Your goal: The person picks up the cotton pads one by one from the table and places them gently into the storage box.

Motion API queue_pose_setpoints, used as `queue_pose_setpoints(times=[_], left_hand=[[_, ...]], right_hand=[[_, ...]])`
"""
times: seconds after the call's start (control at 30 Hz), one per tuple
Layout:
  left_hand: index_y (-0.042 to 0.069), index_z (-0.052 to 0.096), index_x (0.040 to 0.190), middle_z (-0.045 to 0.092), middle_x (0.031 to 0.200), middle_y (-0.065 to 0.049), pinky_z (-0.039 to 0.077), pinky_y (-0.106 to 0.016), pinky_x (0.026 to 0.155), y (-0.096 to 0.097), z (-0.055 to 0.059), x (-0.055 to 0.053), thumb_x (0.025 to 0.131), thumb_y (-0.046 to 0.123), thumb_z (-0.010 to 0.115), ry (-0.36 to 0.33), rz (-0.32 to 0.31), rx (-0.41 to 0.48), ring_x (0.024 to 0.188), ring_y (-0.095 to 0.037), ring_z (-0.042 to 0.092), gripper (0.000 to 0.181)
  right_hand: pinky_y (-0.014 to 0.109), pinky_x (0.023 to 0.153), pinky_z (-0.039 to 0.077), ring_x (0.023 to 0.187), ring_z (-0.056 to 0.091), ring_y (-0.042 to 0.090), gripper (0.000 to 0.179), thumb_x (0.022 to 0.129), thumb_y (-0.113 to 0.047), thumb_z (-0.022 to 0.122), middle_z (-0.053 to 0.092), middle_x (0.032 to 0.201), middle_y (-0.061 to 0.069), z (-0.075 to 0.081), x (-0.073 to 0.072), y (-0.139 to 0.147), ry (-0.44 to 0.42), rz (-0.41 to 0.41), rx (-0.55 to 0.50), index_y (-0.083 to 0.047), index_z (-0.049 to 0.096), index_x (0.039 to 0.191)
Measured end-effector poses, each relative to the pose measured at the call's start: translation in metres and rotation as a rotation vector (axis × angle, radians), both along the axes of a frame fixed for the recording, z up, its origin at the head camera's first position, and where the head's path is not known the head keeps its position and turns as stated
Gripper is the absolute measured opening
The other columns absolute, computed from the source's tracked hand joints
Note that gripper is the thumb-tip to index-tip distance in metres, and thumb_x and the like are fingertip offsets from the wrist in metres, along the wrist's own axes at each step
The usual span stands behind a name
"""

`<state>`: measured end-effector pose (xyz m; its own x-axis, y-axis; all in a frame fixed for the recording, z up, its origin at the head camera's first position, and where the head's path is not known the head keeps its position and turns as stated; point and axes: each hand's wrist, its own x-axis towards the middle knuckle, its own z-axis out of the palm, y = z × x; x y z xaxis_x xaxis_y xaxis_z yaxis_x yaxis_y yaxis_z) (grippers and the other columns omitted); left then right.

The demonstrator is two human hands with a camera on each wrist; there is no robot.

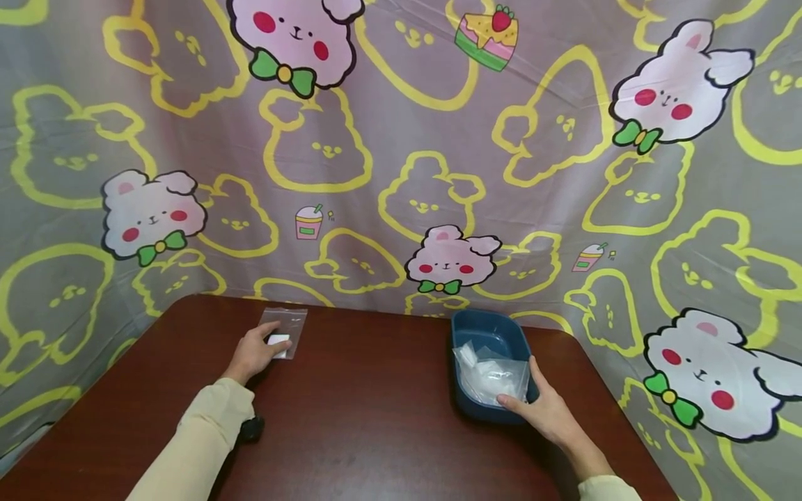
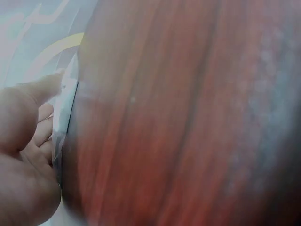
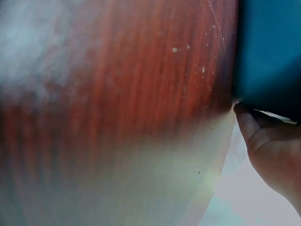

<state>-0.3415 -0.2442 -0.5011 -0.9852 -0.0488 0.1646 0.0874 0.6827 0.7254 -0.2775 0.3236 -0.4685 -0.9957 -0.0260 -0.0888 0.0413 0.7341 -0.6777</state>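
Note:
At the table's far left, my left hand point(image 1: 253, 353) pinches a small clear zip bag point(image 1: 296, 321) with a white block-like piece point(image 1: 278, 339) at it. In the left wrist view the thumb and curled fingers lie on either side of the bag point(image 2: 66, 108). To the right stands a deep blue plastic bin point(image 1: 460, 334). My right hand point(image 1: 551, 410) grips its near right corner, thumb at the front and fingers along the right side. Clear bags with white contents point(image 1: 491, 379) lie in the bin; what they hold cannot be made out. The right wrist view shows the thumb against the bin point(image 3: 273, 52).
A dark reddish-brown wooden table point(image 1: 370, 410) lies under both hands. Behind it and at both sides hangs a grey curtain point(image 1: 376, 209) printed with cartoon rabbits. A black device point(image 1: 252, 429) sits at the left wrist.

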Motion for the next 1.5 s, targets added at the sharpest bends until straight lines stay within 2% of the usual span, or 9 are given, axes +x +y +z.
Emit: queue_pose_setpoints(times=[0.2,0.43,0.67,0.9,1.2,1.3,1.5], left_hand=[[-0.012,0.051,0.139,0.048,0.141,-0.034,0.039,-0.061,0.104,0.000,-0.001,0.001,0.095,0.015,0.071,0.014,0.000,-0.013,0.132,-0.052,0.042,0.056],[-0.009,0.059,0.133,0.050,0.143,-0.029,0.033,-0.061,0.110,-0.001,-0.002,0.003,0.098,0.013,0.066,0.016,0.001,0.003,0.139,-0.050,0.034,0.042],[-0.007,0.065,0.128,0.056,0.136,-0.027,0.040,-0.061,0.104,-0.001,-0.003,0.006,0.100,0.010,0.062,0.052,0.037,0.020,0.132,-0.049,0.044,0.033],[-0.006,0.064,0.130,0.057,0.137,-0.023,0.040,-0.060,0.105,-0.001,-0.004,0.008,0.102,0.013,0.059,0.038,0.063,0.075,0.133,-0.045,0.046,0.033],[-0.002,0.066,0.129,0.063,0.131,-0.019,0.044,-0.054,0.103,0.010,0.005,0.009,0.102,0.014,0.060,0.104,0.062,0.158,0.129,-0.039,0.052,0.032],[0.000,0.067,0.129,0.065,0.129,-0.018,0.048,-0.049,0.098,0.018,0.007,0.009,0.102,0.015,0.061,0.130,0.060,0.175,0.125,-0.036,0.056,0.031],[0.001,0.071,0.125,0.068,0.124,-0.017,0.049,-0.021,0.078,0.042,0.015,0.008,0.100,0.014,0.065,0.176,0.035,0.310,0.109,-0.025,0.063,0.028]], right_hand=[[0.069,0.111,0.023,0.145,0.017,0.053,0.121,0.085,-0.055,0.075,0.005,0.164,0.028,0.000,0.000,0.000,-0.003,-0.003,-0.001,-0.009,-0.007,0.161],[0.069,0.111,0.023,0.145,0.018,0.053,0.120,0.085,-0.056,0.074,0.006,0.164,0.028,-0.001,-0.001,0.000,0.007,-0.001,0.011,-0.008,-0.006,0.161],[0.069,0.111,0.024,0.144,0.019,0.053,0.120,0.085,-0.055,0.075,0.008,0.163,0.029,0.000,-0.002,-0.001,0.001,-0.006,0.004,-0.008,-0.005,0.161],[0.068,0.111,0.026,0.144,0.021,0.053,0.119,0.085,-0.055,0.075,0.010,0.163,0.029,-0.001,-0.001,-0.001,0.011,-0.004,0.009,-0.009,-0.004,0.161],[0.069,0.111,0.023,0.145,0.019,0.053,0.120,0.085,-0.056,0.074,0.007,0.164,0.028,0.001,-0.002,0.000,-0.006,-0.011,0.003,-0.008,-0.005,0.161],[0.068,0.111,0.023,0.144,0.020,0.053,0.120,0.085,-0.056,0.074,0.008,0.163,0.028,0.000,-0.002,0.000,-0.008,-0.011,0.005,-0.008,-0.005,0.161],[0.068,0.111,0.024,0.144,0.020,0.053,0.119,0.085,-0.055,0.074,0.009,0.163,0.029,0.000,-0.001,-0.001,-0.006,-0.007,0.007,-0.008,-0.005,0.161]])
